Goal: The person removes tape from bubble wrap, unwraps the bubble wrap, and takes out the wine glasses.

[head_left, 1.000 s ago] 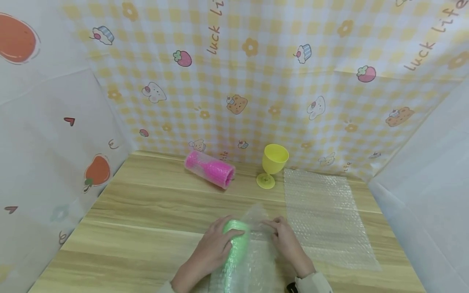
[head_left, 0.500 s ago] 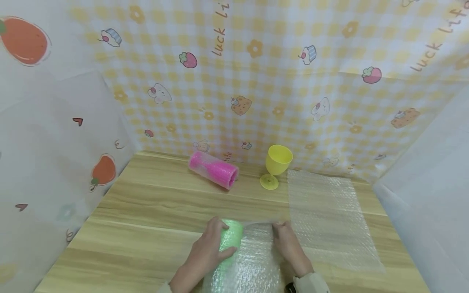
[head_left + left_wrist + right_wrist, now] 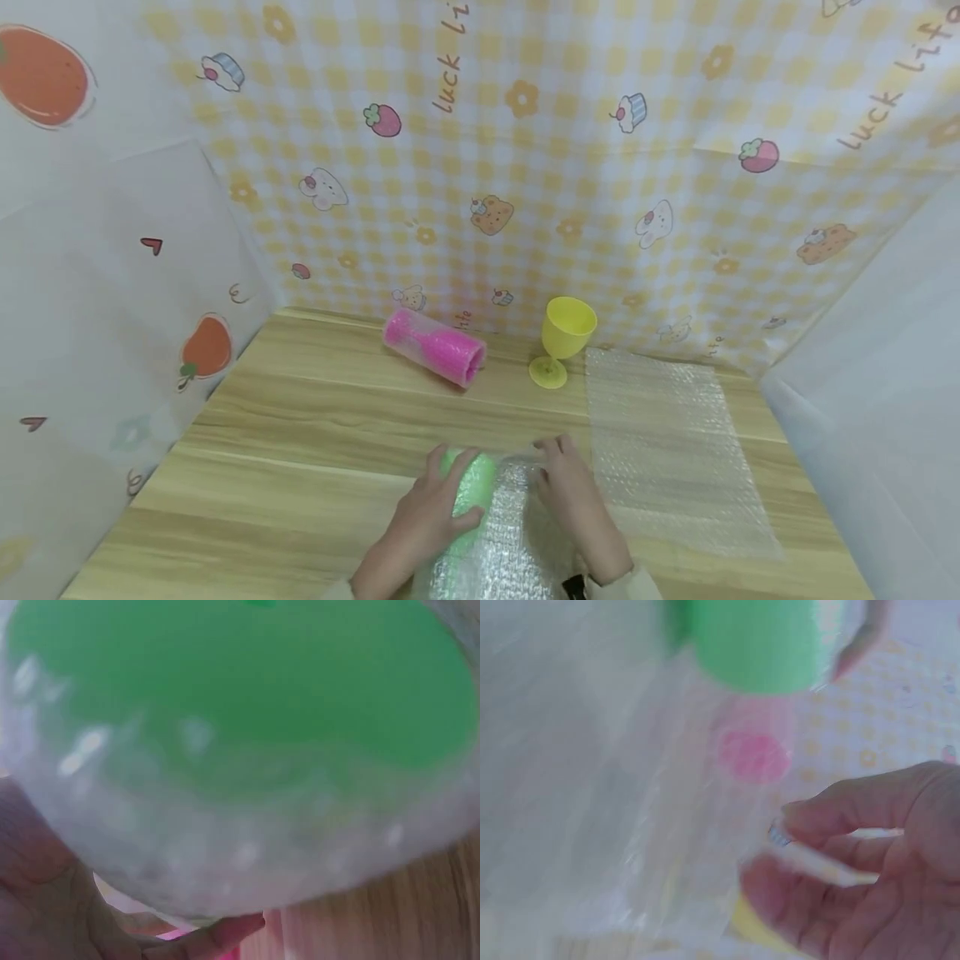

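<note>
A green cup [image 3: 472, 492] lies partly rolled in clear bubble wrap [image 3: 513, 517] at the table's near middle; its full shape is hidden. My left hand [image 3: 427, 512] curls round the roll from the left, thumb on top. In the left wrist view, the cup's green round end [image 3: 240, 690] fills most of the picture behind plastic. My right hand [image 3: 573, 500] is by the loose sheet's far right edge. The right wrist view shows this hand [image 3: 855, 870] with thumb and forefinger apart beside the wrap's edge, pinching nothing that I can make out.
A pink goblet [image 3: 435, 346] rolled in bubble wrap lies at the back. To its right a bare yellow goblet [image 3: 566, 333] stands upright. Another bubble wrap sheet [image 3: 675, 450] lies flat on the right side of the wooden table [image 3: 300, 433]. A patterned cloth [image 3: 420, 183] hangs behind.
The wrap's raised corner has come down. My right hand, earlier pinching the sheet's edge, has shifted slightly left and its fingers have parted. My left hand has spread its fingers over the roll.
</note>
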Tool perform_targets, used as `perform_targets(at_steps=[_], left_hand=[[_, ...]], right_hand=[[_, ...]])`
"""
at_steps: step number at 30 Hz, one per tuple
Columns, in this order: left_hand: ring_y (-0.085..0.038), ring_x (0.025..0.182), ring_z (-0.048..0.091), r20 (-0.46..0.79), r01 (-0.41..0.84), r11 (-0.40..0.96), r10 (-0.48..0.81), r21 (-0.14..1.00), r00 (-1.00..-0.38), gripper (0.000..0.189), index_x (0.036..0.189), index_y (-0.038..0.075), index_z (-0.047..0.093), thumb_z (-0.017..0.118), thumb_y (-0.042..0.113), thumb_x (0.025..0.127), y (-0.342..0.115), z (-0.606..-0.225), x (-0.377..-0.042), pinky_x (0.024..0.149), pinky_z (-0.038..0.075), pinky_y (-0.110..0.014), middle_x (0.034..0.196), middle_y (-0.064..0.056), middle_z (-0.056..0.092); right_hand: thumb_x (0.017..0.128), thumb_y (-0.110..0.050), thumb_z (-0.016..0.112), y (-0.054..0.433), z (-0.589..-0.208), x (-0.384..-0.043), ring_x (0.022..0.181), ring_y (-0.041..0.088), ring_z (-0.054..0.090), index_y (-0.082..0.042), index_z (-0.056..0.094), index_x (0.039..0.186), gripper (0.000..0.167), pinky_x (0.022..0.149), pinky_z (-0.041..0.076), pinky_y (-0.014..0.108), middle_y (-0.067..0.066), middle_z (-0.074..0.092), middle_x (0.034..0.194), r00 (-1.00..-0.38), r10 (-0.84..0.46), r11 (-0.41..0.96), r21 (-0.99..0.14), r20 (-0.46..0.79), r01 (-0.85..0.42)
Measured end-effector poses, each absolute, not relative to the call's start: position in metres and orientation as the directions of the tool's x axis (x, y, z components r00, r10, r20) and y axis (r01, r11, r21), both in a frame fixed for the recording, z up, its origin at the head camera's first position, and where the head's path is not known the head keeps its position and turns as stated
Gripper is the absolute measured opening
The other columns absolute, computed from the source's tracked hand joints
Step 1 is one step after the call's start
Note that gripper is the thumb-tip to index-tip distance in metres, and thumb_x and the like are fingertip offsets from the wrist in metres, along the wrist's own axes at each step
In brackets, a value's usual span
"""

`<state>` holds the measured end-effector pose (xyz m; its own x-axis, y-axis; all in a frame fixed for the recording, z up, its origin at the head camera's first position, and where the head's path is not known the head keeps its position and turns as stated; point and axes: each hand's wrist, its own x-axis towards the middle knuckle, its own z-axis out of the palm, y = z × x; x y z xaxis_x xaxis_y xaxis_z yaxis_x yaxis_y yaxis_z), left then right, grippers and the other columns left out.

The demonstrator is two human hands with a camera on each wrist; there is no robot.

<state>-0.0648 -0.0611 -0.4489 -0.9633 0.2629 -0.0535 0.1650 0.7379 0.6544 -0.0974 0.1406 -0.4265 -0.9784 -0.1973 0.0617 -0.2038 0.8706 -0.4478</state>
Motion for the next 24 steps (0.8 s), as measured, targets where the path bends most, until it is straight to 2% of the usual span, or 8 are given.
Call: perform_targets(at_steps=[3,4,6,10,15,19,21,24], left_hand=[[-0.043,0.095,0.057,-0.04,0.184,0.761,0.267,0.622,-0.963,0.073,0.143,0.028,0.03,0.067,0.038,0.081,-0.058,-0.446,-0.065,0.047,0.044,-0.02,0.145,-0.029,0.022],[-0.044,0.096,0.056,-0.041,0.186,0.763,0.269,0.619,-0.962,0.073,0.143,0.027,0.03,0.067,0.038,0.081,-0.057,-0.446,-0.065,0.047,0.044,-0.02,0.145,-0.029,0.022],[-0.043,0.096,0.056,-0.052,0.178,0.767,0.265,0.616,-0.963,0.074,0.144,0.028,0.029,0.066,0.04,0.081,-0.057,-0.445,-0.065,0.048,0.043,-0.02,0.146,-0.027,0.021],[-0.033,0.085,0.058,-0.064,0.165,0.758,0.263,0.631,-0.963,0.074,0.144,0.031,0.027,0.066,0.04,0.081,-0.06,-0.446,-0.065,0.045,0.04,-0.017,0.147,-0.026,0.021],[-0.015,0.065,0.048,-0.073,0.157,0.735,0.27,0.659,-0.96,0.074,0.144,0.031,0.026,0.066,0.037,0.082,-0.064,-0.449,-0.066,0.041,0.035,-0.014,0.148,-0.024,0.019],[-0.013,0.064,0.049,-0.07,0.161,0.715,0.282,0.68,-0.957,0.075,0.145,0.03,0.025,0.066,0.037,0.082,-0.065,-0.45,-0.066,0.042,0.036,-0.014,0.149,-0.025,0.018],[-0.012,0.062,0.049,-0.073,0.157,0.704,0.285,0.693,-0.956,0.075,0.145,0.032,0.024,0.066,0.037,0.082,-0.066,-0.451,-0.066,0.043,0.037,-0.014,0.149,-0.026,0.017],[-0.01,0.061,0.049,-0.076,0.148,0.694,0.282,0.705,-0.956,0.076,0.145,0.033,0.023,0.065,0.039,0.083,-0.068,-0.451,-0.066,0.044,0.038,-0.015,0.15,-0.026,0.015]], right_hand=[[0.082,0.002,0.058,0.128,-0.427,-0.108,0.056,0.007,0.044,-0.003,0.054,0.125,0.044,0.046,0.04,0.017,0.005,0.056,0.075,-0.956,-0.292,0.813,-0.522,0.014,-0.256],[0.082,0.002,0.057,0.124,-0.429,-0.113,0.052,0.006,0.04,-0.004,0.055,0.125,0.043,0.044,0.038,0.017,0.003,0.054,0.068,-0.946,-0.323,0.805,-0.528,-0.005,-0.272],[0.085,-0.003,0.057,0.117,-0.434,-0.122,0.052,0.004,0.041,-0.006,0.06,0.119,0.034,0.046,0.039,0.016,0.001,0.057,0.065,-0.928,-0.37,0.792,-0.536,-0.038,-0.294],[0.089,-0.01,0.056,0.11,-0.446,-0.138,0.061,0.008,0.053,-0.006,0.067,0.102,0.017,0.055,0.047,0.019,0.005,0.067,0.079,-0.93,-0.364,0.737,-0.627,-0.054,-0.252],[0.092,-0.006,0.048,0.107,-0.459,-0.155,0.065,0.017,0.058,0.003,0.063,0.1,0.019,0.058,0.052,0.026,0.012,0.065,0.08,-0.972,-0.216,0.561,-0.826,-0.094,-0.045],[0.092,-0.006,0.047,0.106,-0.471,-0.162,0.074,0.02,0.061,0.006,0.059,0.106,0.022,0.063,0.053,0.028,0.017,0.065,0.089,-0.986,-0.096,0.525,-0.849,-0.135,0.065],[0.092,-0.007,0.047,0.107,-0.475,-0.163,0.081,0.023,0.061,0.007,0.057,0.107,0.023,0.068,0.053,0.031,0.019,0.065,0.094,-0.989,-0.065,0.531,-0.844,-0.129,0.076],[0.089,-0.002,0.046,0.108,-0.478,-0.163,0.087,0.028,0.06,0.008,0.052,0.105,0.02,0.071,0.051,0.035,0.02,0.063,0.095,-0.991,-0.085,0.534,-0.845,-0.1,0.04]])
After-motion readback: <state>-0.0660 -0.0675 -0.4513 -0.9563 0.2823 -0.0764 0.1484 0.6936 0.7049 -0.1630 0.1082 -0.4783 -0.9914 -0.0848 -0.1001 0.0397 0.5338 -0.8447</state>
